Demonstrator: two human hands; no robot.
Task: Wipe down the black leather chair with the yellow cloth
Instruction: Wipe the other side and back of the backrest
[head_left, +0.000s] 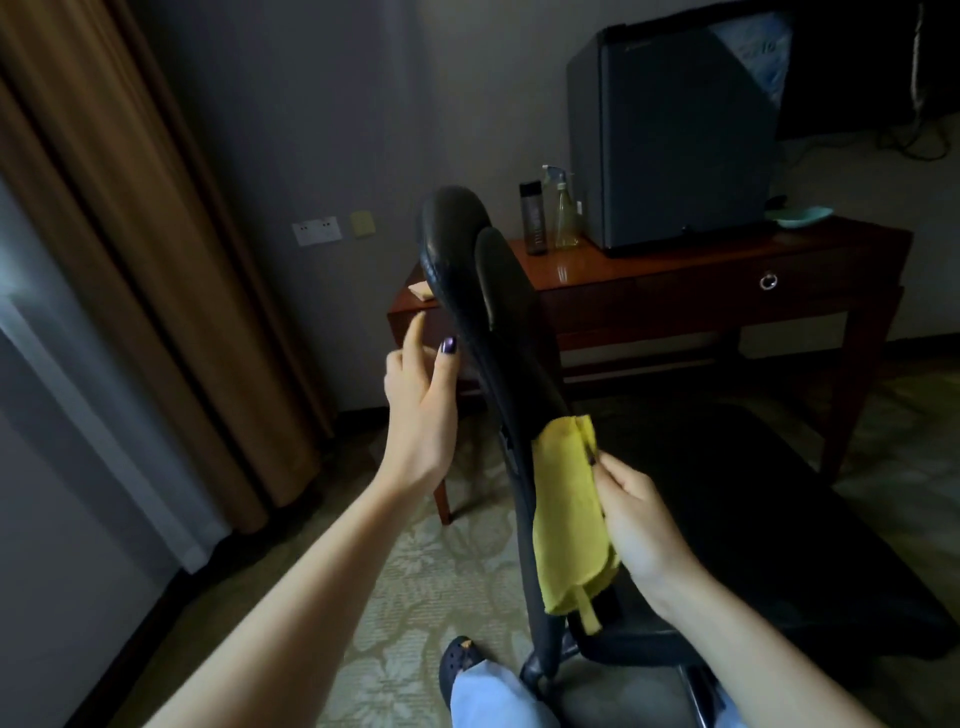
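Black leather chair (467, 270), with a curved padded backrest, is being seen edge-on in the middle of the frame, its backrest leaning toward the upper left and its dark seat spreading into the lower right. A folded yellow cloth (569, 514) is being gripped by the right hand (636, 525), whose fingers are curled round it, and is being held against the lower edge of the backrest, just below the frame's centre. The left hand (421, 410) is being held open left of centre, fingers loose and nothing in it, with the dark-nailed thumb just beside the backrest's left edge; whether it is touching cannot be told. Behind the chair, in the upper right, a glossy reddish wooden desk (675, 280) is being occupied by a dark grey box-shaped cabinet (670, 156), a clear spray bottle (565, 218) and a dark cylindrical bottle (534, 218) standing just beside each other. Brown curtains (130, 234) are hanging along the left side.
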